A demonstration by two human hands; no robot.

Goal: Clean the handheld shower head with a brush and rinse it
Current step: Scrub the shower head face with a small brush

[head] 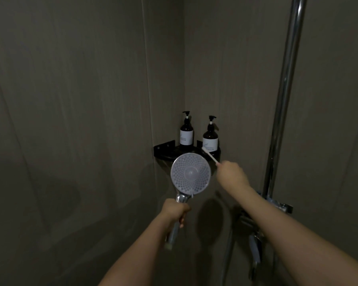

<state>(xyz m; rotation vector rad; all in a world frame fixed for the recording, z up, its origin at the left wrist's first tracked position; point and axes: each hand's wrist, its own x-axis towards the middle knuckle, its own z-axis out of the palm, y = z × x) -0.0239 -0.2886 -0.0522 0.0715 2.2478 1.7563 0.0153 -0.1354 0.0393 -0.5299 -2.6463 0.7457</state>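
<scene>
My left hand (175, 209) grips the shower head (190, 174) — my right hand (232, 174) holds the brush (210, 154) up beside it. Next I think I scrub its holes.

The space is enclosed by grey-brown walls (70, 100) with a faint vertical grain, meeting at a corner (184, 79). Lighting is dim and soft shadows are cast on the lower surfaces. A black corner shelf (163, 148) is mounted where the walls meet; two dark pump bottles (186, 131) (210, 136) with white labels are stood on it. A chrome riser pipe (285, 89) is fixed vertically at the right, with a mixer fitting (285, 208) at its base.
</scene>
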